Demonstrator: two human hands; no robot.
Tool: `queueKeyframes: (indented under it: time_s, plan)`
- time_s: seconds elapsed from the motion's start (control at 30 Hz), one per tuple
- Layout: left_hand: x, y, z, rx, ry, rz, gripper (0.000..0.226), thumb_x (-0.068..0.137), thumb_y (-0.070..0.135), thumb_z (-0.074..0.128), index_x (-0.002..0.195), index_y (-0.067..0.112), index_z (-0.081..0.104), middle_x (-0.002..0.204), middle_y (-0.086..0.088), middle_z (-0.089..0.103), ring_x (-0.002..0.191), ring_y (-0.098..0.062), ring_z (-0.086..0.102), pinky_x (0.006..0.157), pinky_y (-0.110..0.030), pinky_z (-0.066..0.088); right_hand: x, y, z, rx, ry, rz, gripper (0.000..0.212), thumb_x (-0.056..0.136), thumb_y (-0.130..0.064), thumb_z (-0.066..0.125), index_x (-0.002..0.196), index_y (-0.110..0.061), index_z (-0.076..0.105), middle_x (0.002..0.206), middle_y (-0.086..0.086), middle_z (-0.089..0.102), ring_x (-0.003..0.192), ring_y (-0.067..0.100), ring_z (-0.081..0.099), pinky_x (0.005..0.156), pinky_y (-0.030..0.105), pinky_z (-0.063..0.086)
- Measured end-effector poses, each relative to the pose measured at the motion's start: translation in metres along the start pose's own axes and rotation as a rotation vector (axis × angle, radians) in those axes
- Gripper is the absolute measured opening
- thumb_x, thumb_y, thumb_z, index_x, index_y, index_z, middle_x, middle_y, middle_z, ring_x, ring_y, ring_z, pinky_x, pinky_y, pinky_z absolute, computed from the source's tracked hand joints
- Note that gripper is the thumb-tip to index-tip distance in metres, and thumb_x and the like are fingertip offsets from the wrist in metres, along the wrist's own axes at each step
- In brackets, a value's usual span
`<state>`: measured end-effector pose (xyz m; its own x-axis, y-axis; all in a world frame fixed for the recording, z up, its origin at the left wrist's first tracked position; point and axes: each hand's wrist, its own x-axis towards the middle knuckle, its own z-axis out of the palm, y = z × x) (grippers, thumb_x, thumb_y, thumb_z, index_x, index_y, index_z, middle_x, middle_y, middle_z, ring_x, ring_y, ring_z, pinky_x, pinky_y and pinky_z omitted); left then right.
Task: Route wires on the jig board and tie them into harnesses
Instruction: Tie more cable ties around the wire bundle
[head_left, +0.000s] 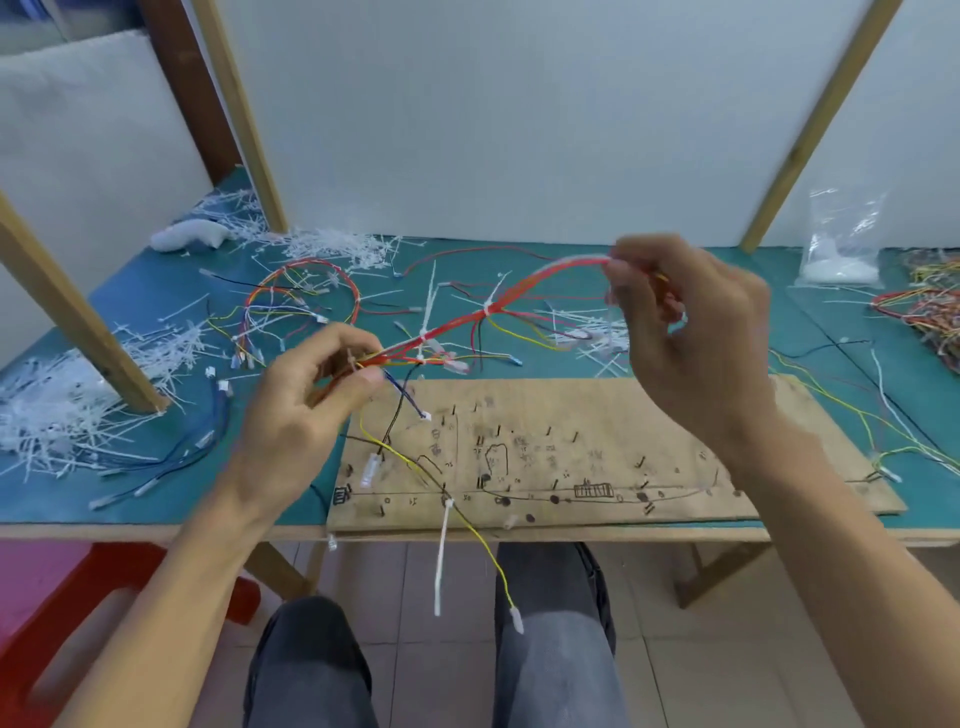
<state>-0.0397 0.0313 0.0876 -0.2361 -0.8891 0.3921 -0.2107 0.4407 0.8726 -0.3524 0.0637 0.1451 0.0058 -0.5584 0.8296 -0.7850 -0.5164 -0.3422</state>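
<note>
"So where was the long red wire bundle (467, 322)?"

"Up off the flat plywood jig board (675, 415), strung between both hands over the teal table mat (156, 493). It rose from the left hand (306, 415), low and near the board's far left corner, to the right hand (696, 332), which was higher."

"And the fingers?"

"The left thumb and forefinger pinched the bundle's near end, with the other fingers curled beneath. The right hand's fingertips were bunched together on the far end. That hand was blurred, so I couldn't tell which fingers gripped."

"Was anything tied?"

"A white cable tie (488, 309) cinched the bundle at mid-span, its tail sticking up. Thin yellow, black and blue wires dropped from the left end onto the board. One yellow wire with a white plug (516, 619) hung past the near edge, beside a loose white tie strip (441, 561)."

"What else was around it?"

"A heap of white tie offcuts (62, 410) lay on the left, a coiled red harness (301, 301) behind it, and a clear plastic bag (841, 244) stood at the far right."
</note>
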Motion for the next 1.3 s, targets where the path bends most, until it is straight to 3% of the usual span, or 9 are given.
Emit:
queueKeyframes:
  time_s: [0.13,0.33,0.43,0.57,0.63,0.87,1.07,1.17,1.3]
  plan:
    - [0.005,0.019,0.018,0.074,0.031,0.02,0.034,0.092,0.061,0.066,0.1,0.029,0.072,0.078,0.001,0.063,0.074,-0.026,0.055,0.07,-0.039,0.045,0.038,-0.037,-0.001,0.399,-0.009,0.227,0.017,0.11,-0.025,0.055,0.098,-0.016,0.063,0.07,-0.003,0.06,0.056,0.014,0.053,0.053,0.034,0.042]
    - [0.019,0.059,0.034,-0.401,0.097,-0.132,0.019,0.099,0.044,0.062,0.088,0.03,0.068,0.103,-0.002,0.072,0.102,-0.021,0.069,0.066,-0.046,0.064,0.062,-0.07,0.014,0.997,-0.058,0.613,0.02,0.114,-0.023,0.046,0.097,-0.015,0.054,0.069,0.006,0.053,0.046,0.015,0.029,0.048,0.022,0.024]
    - [0.016,0.065,0.047,-0.494,0.07,-0.185,0.028,0.1,0.048,0.057,0.105,0.023,0.066,0.123,-0.011,0.073,0.119,-0.028,0.071,0.093,-0.068,0.057,0.066,-0.08,0.025,1.184,-0.089,0.725,0.017,0.115,-0.024,0.043,0.102,-0.015,0.051,0.069,0.003,0.053,0.05,0.013,0.02,0.045,0.021,0.021]
    - [-0.004,0.058,0.064,-0.758,-0.083,-0.302,0.08,0.086,0.073,0.068,0.147,0.024,0.056,0.144,-0.011,0.065,0.133,-0.039,0.061,0.107,-0.067,0.049,0.065,-0.094,0.044,1.33,-0.07,0.814,0.013,0.115,-0.025,0.041,0.108,-0.017,0.049,0.073,0.002,0.051,0.06,0.013,0.032,0.043,0.021,0.026]
    - [-0.009,0.052,0.069,-0.795,-0.133,-0.293,0.076,0.085,0.058,0.08,0.151,0.038,0.049,0.15,-0.018,0.058,0.134,-0.05,0.056,0.105,-0.069,0.048,0.064,-0.097,0.056,1.347,-0.045,0.854,0.012,0.114,-0.027,0.042,0.113,-0.017,0.048,0.078,0.002,0.052,0.061,0.011,0.043,0.049,0.025,0.029]
    - [-0.003,0.057,0.066,-0.612,0.021,-0.254,0.05,0.085,0.01,0.086,0.126,0.031,0.066,0.117,-0.01,0.076,0.101,-0.03,0.076,0.073,-0.052,0.064,0.069,-0.088,0.102,1.143,0.095,0.884,0.019,0.115,-0.027,0.041,0.101,-0.019,0.051,0.08,0.006,0.06,0.061,0.012,0.052,0.057,0.033,0.037]
    - [0.025,0.053,0.057,-0.521,0.143,-0.249,0.048,0.079,-0.017,0.075,0.107,0.022,0.07,0.102,-0.009,0.077,0.081,-0.027,0.075,0.064,-0.045,0.063,0.069,-0.068,0.115,0.98,-0.123,0.873,0.018,0.113,-0.022,0.046,0.113,-0.015,0.062,0.1,0.007,0.074,0.089,0.032,0.067,0.076,0.041,0.05]
    - [0.048,0.05,0.046,-0.499,0.312,-0.269,0.044,0.082,-0.02,0.063,0.092,0.022,0.07,0.089,-0.006,0.073,0.066,-0.024,0.072,0.047,-0.031,0.055,0.055,-0.046,0.108,0.753,-0.222,0.741,0.03,0.113,-0.037,0.046,0.118,-0.021,0.071,0.105,-0.006,0.078,0.096,0.012,0.069,0.089,0.034,0.052]
    - [0.095,0.039,0.011,-0.5,0.431,-0.276,0.044,0.08,-0.023,0.047,0.085,0.019,0.061,0.076,-0.005,0.066,0.057,-0.027,0.067,0.052,-0.027,0.047,-0.009,-0.015,0.102,0.484,-0.383,0.661,0.026,0.108,-0.043,0.053,0.106,-0.029,0.075,0.099,-0.02,0.078,0.097,-0.007,0.067,0.086,0.027,0.052]
